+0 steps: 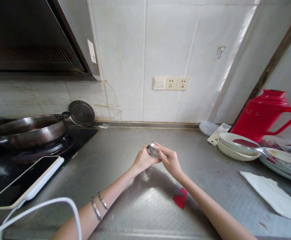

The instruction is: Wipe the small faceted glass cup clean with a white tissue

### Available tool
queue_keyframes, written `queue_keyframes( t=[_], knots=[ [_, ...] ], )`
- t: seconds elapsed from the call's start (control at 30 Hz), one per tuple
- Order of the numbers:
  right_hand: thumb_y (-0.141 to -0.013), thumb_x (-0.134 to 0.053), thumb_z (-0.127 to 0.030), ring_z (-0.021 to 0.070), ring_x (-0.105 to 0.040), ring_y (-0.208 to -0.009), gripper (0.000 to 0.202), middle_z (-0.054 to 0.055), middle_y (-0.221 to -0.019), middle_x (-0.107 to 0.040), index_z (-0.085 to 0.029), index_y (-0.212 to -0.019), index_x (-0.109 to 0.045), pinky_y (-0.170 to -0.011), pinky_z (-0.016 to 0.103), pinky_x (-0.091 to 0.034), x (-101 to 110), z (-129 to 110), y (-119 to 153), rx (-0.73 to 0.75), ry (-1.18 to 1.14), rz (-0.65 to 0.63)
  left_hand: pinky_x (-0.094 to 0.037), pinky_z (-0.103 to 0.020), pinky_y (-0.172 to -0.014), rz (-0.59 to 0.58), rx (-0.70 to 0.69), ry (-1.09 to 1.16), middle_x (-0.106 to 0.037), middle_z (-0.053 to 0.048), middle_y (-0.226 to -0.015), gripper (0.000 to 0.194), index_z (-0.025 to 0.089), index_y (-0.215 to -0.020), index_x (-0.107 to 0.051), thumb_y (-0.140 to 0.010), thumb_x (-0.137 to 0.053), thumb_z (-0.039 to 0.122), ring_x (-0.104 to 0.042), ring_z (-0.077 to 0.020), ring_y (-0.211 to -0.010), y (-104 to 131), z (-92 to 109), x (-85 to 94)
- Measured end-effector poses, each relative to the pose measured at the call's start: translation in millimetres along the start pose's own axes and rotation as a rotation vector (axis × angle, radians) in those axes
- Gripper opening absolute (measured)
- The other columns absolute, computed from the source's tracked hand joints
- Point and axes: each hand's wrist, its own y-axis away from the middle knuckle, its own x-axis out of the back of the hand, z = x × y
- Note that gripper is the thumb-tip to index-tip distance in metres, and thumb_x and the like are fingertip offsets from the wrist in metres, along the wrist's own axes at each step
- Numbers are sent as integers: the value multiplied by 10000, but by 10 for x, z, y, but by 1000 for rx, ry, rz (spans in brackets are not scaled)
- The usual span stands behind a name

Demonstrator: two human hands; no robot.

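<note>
Clearly, a silvery object (pixel 154 151) sits between both hands (pixel 143 158) (pixel 170 159).

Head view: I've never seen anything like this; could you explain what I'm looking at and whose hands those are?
There is no machine here: a person is working bare-handed. The picture comes from a camera worn on their head, looking forward and down. The left hand and right hand together hold a small silvery object, too small to identify. On the metal counter lie a red scrap and, farther right, white paper, near dishes and a red flask. At left, a pan sits on the stove.
</note>
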Motion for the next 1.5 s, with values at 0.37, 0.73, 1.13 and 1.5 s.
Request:
queue_keyframes(
  t=[0.37, 0.73, 1.13, 1.5],
  knots=[
    [-878, -513, -201, 230, -523, -1245, 346, 26, -1263, -617, -279, -1189, -645, -1062, 460, -437, 51, -95, 40, 284, 20, -145, -494, -282, -680, 8, -114, -71, -721, -77, -949, 435, 175, -1003, -591, -614, -751, 286, -679, -234, -848, -4, -3, 61],
    [-905, -499, -303, 259, -644, -1086, 267, 59, -1134, -691, -260, -1032, -730, -981, 459, -495, 136, -65, -22, 57, -12, -23, -456, -214, -584, -75, -56, 38, -709, -20, -783, 408, 150, -941, -673, -586, -778, 322, -644, -165, -705, -6, 52, 42],
    [-897, -512, -321, 258, -598, -1158, 260, 50, -1162, -677, -274, -1038, -726, -1033, 485, -440, 109, -146, -9, 91, -99, -63, -485, -236, -646, -105, -95, 41, -726, -35, -863, 400, 164, -965, -678, -619, -765, 345, -659, -190, -785, -11, 30, 33],
    [-813, -594, -465, 264, -659, -1005, 369, 59, -1092, -712, -201, -1038, -721, -866, 406, -541, 77, -11, -108, -446, -564, -2, -501, -268, -704, -145, -97, 251, -694, -61, -902, 600, 140, -1097, -601, -559, -827, 279, -644, -174, -781, 24, 83, 31]
  ],
)
